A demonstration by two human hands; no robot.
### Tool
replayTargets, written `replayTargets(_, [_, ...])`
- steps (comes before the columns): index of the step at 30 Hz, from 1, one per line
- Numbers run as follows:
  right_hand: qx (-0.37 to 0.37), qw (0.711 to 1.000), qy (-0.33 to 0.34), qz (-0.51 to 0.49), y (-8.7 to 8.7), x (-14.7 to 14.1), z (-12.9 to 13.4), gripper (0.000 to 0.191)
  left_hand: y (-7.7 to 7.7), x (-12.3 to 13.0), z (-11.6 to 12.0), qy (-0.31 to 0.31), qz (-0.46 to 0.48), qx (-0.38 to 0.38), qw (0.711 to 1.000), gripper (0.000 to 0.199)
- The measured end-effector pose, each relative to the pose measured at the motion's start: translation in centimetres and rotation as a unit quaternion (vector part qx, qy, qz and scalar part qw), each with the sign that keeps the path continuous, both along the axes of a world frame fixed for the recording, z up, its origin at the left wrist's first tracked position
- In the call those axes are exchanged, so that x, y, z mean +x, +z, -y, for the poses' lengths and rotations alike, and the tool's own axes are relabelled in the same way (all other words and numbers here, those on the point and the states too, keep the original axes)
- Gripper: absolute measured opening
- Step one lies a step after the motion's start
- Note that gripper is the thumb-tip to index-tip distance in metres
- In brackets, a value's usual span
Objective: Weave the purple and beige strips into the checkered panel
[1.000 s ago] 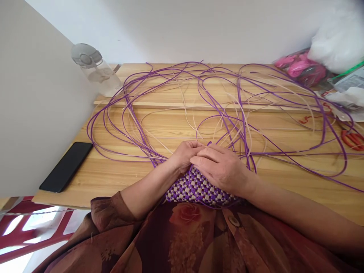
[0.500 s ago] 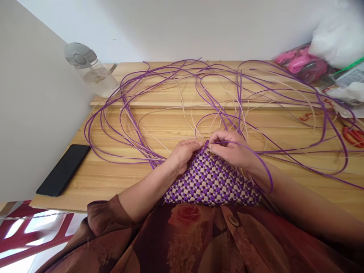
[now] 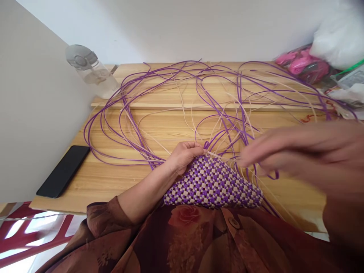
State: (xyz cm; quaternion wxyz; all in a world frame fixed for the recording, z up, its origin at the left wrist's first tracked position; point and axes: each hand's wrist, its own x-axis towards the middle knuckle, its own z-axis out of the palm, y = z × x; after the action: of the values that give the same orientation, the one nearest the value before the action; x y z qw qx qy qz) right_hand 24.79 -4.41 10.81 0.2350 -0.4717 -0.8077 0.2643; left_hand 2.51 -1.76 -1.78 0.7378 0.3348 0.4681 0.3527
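Observation:
A woven piece (image 3: 213,182) in purple and beige checks rests against the person's front at the table edge. My left hand (image 3: 184,155) pinches its top corner, beside a small purple loop (image 3: 206,145). To the right, my right hand (image 3: 292,151) is raised off the weave and smeared by motion; whether its fingers hold a strand cannot be made out. A beige strand (image 3: 220,156) runs from the corner toward its fingertips. Long purple and beige strands (image 3: 127,113) fan out from the weave over the table in wide loops.
On the wooden table (image 3: 110,182), a black phone (image 3: 63,171) lies at the left and a clear bottle (image 3: 98,77) with a grey lid stands behind it. Pink material in a bag (image 3: 303,66) and a white bag (image 3: 339,40) are at the back right.
My right hand has moved away from the woven corner to the right, and the purple strand that arched over it has shifted. My left hand remains at the corner.

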Motion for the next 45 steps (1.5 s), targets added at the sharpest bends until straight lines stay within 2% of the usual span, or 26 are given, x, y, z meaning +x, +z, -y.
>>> replayTargets(1, [-0.005, 0.998, 0.056, 0.039, -1.1, -0.5, 0.3, 0.021, 0.0, 0.0, 0.0, 0.0, 0.002, 0.004, 1.0, 0.021])
replayTargets(2, [0.005, 0.994, 0.08, 0.08, -2.5, -0.9, 0.3, 0.022, 0.0, 0.0, 0.0, 0.002, 0.002, 0.01, 1.0, 0.021])
replayTargets(4, [0.023, 0.989, 0.059, 0.134, -5.1, -1.5, -0.2, 0.017, 0.0, 0.0, 0.0, 0.005, -0.007, 0.024, 1.0, 0.021])
replayTargets(6, [-0.015, 0.99, 0.041, 0.132, -6.3, -1.6, -0.7, 0.019, 0.1, 0.1, 0.1, 0.007, -0.019, 0.035, 0.999, 0.021])
replayTargets(8, [-0.102, 0.99, 0.05, 0.085, -5.8, -1.6, -0.7, 0.019, 0.2, 0.1, 0.1, 0.006, -0.026, 0.037, 0.999, 0.02])
replayTargets(10, [-0.18, 0.982, 0.059, 0.012, -4.6, -1.9, -0.3, 0.019, 0.3, 0.1, 0.1, 0.005, -0.031, 0.039, 0.999, 0.02])
replayTargets(13, [-0.196, 0.972, 0.06, -0.112, -3.7, -3.0, -0.1, 0.014, 0.5, 0.0, 0.1, -0.007, -0.033, 0.047, 0.998, 0.019])
replayTargets(16, [-0.208, 0.955, 0.037, -0.209, -5.2, -4.0, -0.9, 0.015, 0.7, 0.0, 0.2, -0.021, -0.024, 0.054, 0.998, 0.02])
replayTargets(19, [-0.233, 0.936, -0.047, -0.26, -7.5, -4.0, -2.2, 0.022, 0.7, 0.1, 0.3, -0.011, -0.014, 0.058, 0.998, 0.02])
replayTargets(21, [-0.245, 0.93, -0.086, -0.26, -8.6, -3.6, -2.7, 0.025, 0.6, 0.1, 0.3, -0.003, -0.011, 0.056, 0.998, 0.02])
replayTargets(25, [-0.269, 0.933, -0.084, -0.223, -9.0, -3.4, -2.8, 0.023, 0.4, 0.1, 0.2, -0.007, -0.017, 0.05, 0.999, 0.022])
replayTargets(28, [-0.235, 0.95, -0.084, -0.189, -8.6, -4.0, -2.6, 0.016, 0.5, 0.0, 0.2, -0.014, -0.045, 0.058, 0.997, 0.022])
replayTargets(30, [-0.184, 0.968, -0.078, -0.149, -8.3, -4.4, -2.5, 0.014, 0.6, -0.1, 0.2, -0.013, -0.057, 0.072, 0.996, 0.023])
replayTargets(34, [-0.002, 0.999, -0.036, -0.019, -7.7, -4.9, -2.1, 0.029, 0.9, -0.1, 0.2, -0.025, -0.076, 0.101, 0.992, 0.022])
replayTargets(36, [0.05, 0.997, -0.03, 0.045, -7.5, -5.1, -2.1, 0.022, 1.0, -0.2, 0.3, -0.039, -0.094, 0.129, 0.986, 0.021])
replayTargets(40, [0.087, 0.987, -0.03, 0.131, -7.4, -5.8, -2.2, 0.011, 0.7, -0.2, 0.3, -0.056, -0.154, 0.204, 0.965, 0.017])
replayTargets(43, [0.184, 0.969, -0.032, 0.162, -6.8, -6.0, -2.4, 0.009, 0.3, -0.2, 0.3, -0.056, -0.19, 0.258, 0.946, 0.014])
replayTargets(45, [0.211, 0.965, -0.03, 0.153, -6.0, -6.0, -2.8, 0.01, 0.1, -0.1, 0.3, -0.056, -0.195, 0.275, 0.94, 0.014])
